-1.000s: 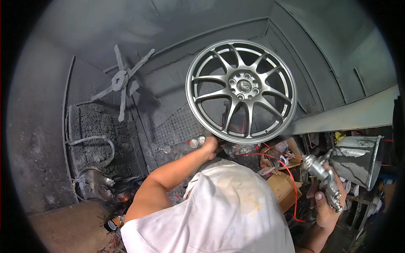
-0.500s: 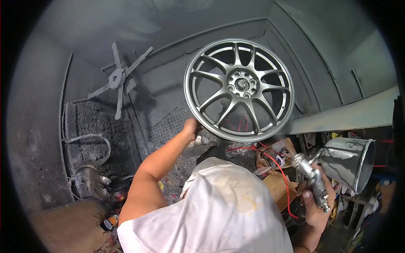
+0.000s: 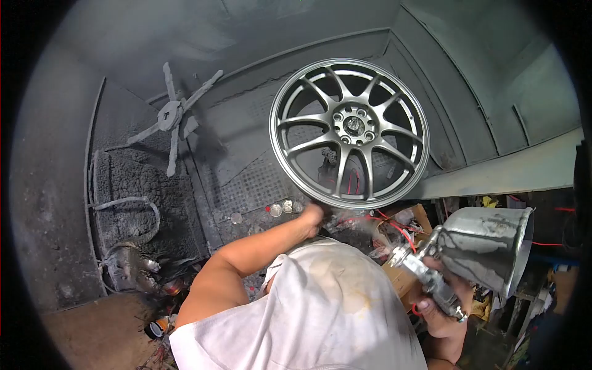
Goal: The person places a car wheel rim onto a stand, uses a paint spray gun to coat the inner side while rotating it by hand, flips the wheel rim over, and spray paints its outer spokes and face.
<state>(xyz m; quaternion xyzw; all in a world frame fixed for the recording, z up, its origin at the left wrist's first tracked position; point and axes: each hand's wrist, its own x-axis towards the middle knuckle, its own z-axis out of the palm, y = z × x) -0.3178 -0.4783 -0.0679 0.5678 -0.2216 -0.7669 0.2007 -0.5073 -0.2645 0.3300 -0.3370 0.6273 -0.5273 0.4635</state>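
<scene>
A silver multi-spoke alloy wheel (image 3: 378, 143) faces up at the centre, its spokes and lug holes visible. My left hand (image 3: 313, 217) is at the wheel's lower edge; its fingers are blurred and hidden, so their grip does not show. My right hand (image 3: 445, 308) is closed round the handle of a metal spray gun (image 3: 425, 275). A large paint-streaked metal cup (image 3: 487, 243) sits on the gun, tilted to the right. The nozzle points up and left toward the wheel's lower rim, with a faint mist in front of it.
A paint-coated star-shaped stand (image 3: 170, 116) is at the left, above a crusted grey filter-like panel (image 3: 132, 191). A red hose (image 3: 404, 233) runs below the wheel. Small round lids (image 3: 276, 210) lie on the floor. Cluttered shelves (image 3: 524, 314) stand at the right.
The wheel has turned counterclockwise. My left hand has slid right along its lower edge. My right hand has brought the spray gun left, and mist now shows at the nozzle.
</scene>
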